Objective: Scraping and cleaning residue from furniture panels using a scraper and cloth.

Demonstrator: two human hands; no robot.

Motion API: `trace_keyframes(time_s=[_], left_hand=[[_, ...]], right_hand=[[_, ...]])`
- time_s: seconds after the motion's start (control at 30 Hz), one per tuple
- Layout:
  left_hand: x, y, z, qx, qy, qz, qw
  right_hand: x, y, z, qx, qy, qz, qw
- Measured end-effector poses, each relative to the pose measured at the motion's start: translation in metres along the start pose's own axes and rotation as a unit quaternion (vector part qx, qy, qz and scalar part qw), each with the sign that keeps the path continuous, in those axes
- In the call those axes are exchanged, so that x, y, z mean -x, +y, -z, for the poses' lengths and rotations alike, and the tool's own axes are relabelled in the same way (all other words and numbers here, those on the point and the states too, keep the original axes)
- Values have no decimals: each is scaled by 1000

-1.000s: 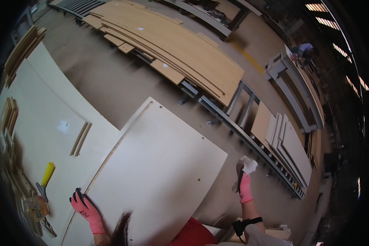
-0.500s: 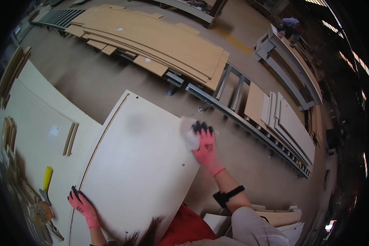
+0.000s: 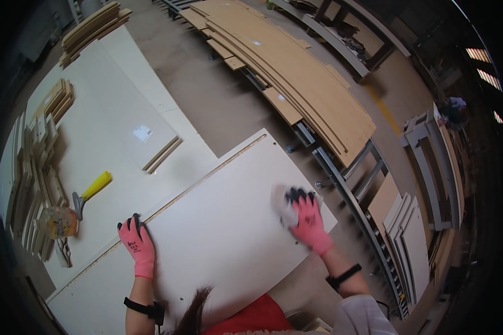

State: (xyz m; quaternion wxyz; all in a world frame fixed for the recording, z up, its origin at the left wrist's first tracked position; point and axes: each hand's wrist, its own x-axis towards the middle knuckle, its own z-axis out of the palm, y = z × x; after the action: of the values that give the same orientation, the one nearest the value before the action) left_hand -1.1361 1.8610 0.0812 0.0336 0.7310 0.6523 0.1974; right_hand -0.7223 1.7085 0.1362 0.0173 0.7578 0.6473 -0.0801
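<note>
Right hand (image 3: 308,223) and cloth (image 3: 284,205) now farther onto white panel (image 3: 218,234)

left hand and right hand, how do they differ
The left hand lies at the grooved edge of the white panel; the right hand is over the panel's face. The left hand looks empty; the right hand holds a pale cloth. Both wear pink gloves with dark fingertips.

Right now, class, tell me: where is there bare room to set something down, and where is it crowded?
Bare: the white panel between the left hand and the right hand; also the pale surface beyond, between the yellow-handled tool and the white label. Crowded: that surface's left side, where wooden strips and a round amber item lie close together.
</note>
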Motion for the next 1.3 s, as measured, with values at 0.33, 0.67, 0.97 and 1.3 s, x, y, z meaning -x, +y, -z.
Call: trace_keyframes(time_s=[0.33,0.67,0.97,1.3], left_hand=[[-2,-3,12,322,122,95,934],[127,-142,131,142,238,212,937],[387,-399,246,-62,363,497,785],[448,-693,326,-424,147,565,692]], right_hand=[[-131,-261,-23,14,-73,117,990],[-130,-233,-41,-94,176,145,969],[-133,-216,-72,-16,73,-65,995],[18,-741,-92,-9,-61,346,936]])
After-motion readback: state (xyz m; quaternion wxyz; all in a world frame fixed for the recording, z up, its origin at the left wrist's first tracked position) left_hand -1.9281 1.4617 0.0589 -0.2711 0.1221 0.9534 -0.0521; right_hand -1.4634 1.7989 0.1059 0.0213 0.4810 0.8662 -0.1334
